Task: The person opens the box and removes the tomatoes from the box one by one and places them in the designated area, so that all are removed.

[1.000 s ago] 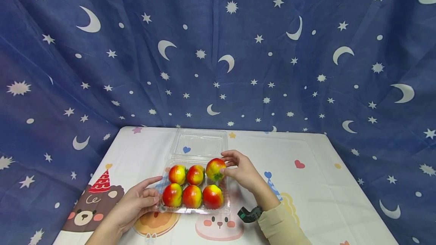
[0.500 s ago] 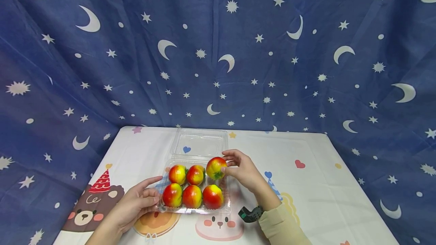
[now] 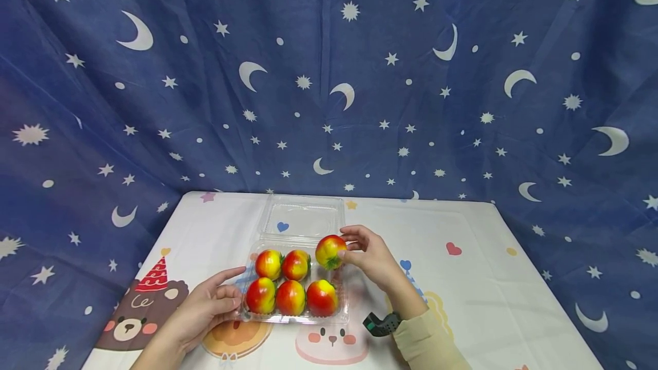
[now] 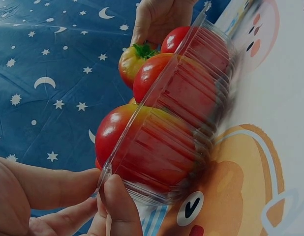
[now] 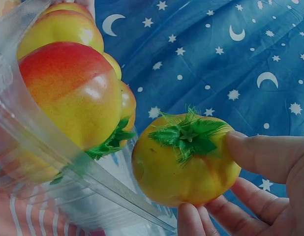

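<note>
A clear plastic clamshell box (image 3: pixel 339 317) lies on the table with its lid (image 3: pixel 303 216) folded back. Several glossy red-and-yellow tomato-like fruits (image 3: pixel 291 298) sit in it in two rows. My left hand (image 3: pixel 207 303) pinches the box's left rim between thumb and finger, plainest in the left wrist view. Over the back right corner, my right hand (image 3: pixel 371 256) holds one more such fruit (image 5: pixel 184 167) by its sides, with thumb and fingers around it. Its green leafy top (image 5: pixel 189 135) faces the right wrist camera. The fruit appears raised, beside the box rim.
The white tablecloth (image 3: pixel 462 301) has printed bears, hearts and stars. A blue curtain (image 3: pixel 329 101) with moons and stars stands behind the table and along its sides. A dark band (image 3: pixel 381 324) is on my right wrist.
My right hand has moved slightly right and up in the head view, carrying the held fruit along. The left hand and the box stay in place.
</note>
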`<action>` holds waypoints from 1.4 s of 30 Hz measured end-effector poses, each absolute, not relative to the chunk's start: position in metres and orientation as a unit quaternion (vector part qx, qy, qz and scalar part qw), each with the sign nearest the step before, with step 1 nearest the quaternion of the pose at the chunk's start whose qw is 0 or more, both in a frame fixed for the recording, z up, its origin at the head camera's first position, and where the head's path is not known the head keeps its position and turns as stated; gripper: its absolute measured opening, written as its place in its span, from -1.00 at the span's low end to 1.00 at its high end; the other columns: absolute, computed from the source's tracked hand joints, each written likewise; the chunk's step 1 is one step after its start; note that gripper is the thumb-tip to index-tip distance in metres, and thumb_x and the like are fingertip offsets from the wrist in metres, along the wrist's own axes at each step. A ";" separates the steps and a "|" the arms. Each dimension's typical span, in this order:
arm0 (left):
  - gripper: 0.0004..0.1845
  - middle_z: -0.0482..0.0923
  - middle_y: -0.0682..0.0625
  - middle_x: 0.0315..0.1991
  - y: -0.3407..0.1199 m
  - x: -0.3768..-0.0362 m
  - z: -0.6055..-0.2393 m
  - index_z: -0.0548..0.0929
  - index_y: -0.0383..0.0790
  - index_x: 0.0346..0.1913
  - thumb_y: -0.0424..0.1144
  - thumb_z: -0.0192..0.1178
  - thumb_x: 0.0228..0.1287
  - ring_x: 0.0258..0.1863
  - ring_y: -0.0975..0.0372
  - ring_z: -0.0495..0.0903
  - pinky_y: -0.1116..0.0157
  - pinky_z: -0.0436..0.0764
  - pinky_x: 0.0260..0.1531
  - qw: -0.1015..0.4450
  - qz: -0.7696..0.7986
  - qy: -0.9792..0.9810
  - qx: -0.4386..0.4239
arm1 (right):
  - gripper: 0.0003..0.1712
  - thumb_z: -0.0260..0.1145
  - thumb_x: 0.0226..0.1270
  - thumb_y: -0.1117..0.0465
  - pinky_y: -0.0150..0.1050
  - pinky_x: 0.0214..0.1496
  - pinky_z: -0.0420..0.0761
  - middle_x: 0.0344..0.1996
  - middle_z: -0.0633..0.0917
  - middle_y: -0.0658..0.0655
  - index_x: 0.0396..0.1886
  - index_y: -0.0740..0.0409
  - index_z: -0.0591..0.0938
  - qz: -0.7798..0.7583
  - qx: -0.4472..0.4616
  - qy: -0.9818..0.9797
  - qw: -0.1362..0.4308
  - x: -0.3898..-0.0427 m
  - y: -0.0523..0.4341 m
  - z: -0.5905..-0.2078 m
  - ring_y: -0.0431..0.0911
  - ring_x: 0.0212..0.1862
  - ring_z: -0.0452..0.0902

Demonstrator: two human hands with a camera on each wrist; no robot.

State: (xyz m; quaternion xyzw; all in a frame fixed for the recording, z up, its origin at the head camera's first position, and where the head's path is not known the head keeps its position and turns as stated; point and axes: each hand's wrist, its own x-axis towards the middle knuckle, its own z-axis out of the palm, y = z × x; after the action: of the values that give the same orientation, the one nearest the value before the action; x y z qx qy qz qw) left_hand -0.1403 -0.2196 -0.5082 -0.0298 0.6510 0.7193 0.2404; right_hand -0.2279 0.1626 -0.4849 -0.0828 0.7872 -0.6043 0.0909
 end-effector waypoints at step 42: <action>-0.10 0.65 0.10 -0.25 -0.220 -0.140 -0.511 -0.01 -0.31 0.73 -0.40 0.25 0.50 -0.28 0.23 0.67 0.34 0.79 -0.06 0.237 0.727 0.644 -0.021 | -0.45 0.49 0.38 0.36 -0.37 0.02 0.78 0.19 0.67 0.36 0.33 0.30 0.58 -0.662 -0.032 0.748 0.031 -0.232 0.198 -0.494 -0.01 0.05 0.65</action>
State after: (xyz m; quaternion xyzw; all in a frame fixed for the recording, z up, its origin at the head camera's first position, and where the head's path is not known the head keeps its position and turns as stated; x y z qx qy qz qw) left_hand -0.1401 -0.2202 -0.5113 -0.0214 0.6445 0.7268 0.2367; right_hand -0.2316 0.1977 -0.4936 -0.0316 0.7480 -0.6622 0.0314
